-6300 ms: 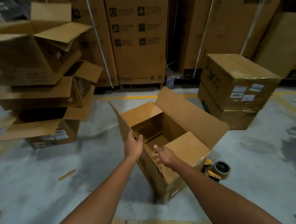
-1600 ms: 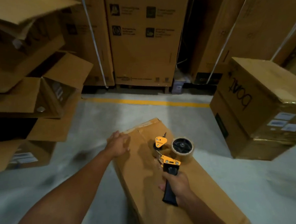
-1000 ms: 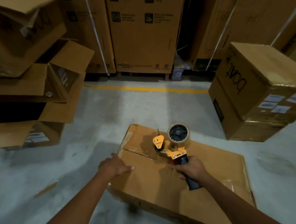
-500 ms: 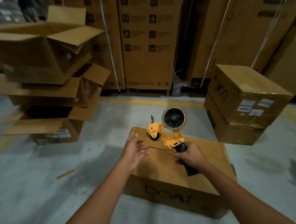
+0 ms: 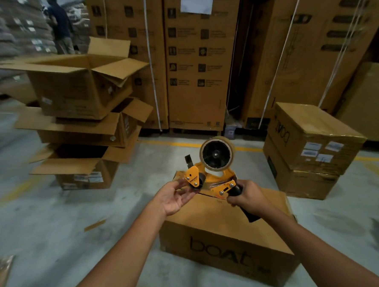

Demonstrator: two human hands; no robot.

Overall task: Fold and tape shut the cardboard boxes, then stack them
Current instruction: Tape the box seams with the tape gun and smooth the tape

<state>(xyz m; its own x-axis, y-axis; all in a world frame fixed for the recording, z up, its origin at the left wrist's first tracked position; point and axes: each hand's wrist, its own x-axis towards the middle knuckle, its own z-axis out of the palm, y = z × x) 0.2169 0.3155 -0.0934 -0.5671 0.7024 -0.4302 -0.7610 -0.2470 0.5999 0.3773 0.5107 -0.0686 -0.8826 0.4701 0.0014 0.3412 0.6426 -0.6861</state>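
tape dispenser (image 5: 210, 175) raised, left hand (image 5: 176, 197) now touching roller

On the floor (image 5: 44, 218) before us lies a closed box (image 5: 222, 227), with the tape dispenser (image 5: 215, 166) above its far edge between our left hand (image 5: 175, 199) and right hand (image 5: 248, 198), three stacked open boxes (image 5: 83, 130) to the left, two stacked boxes (image 5: 313, 144) to the right, and tall cartons (image 5: 192, 65) behind.
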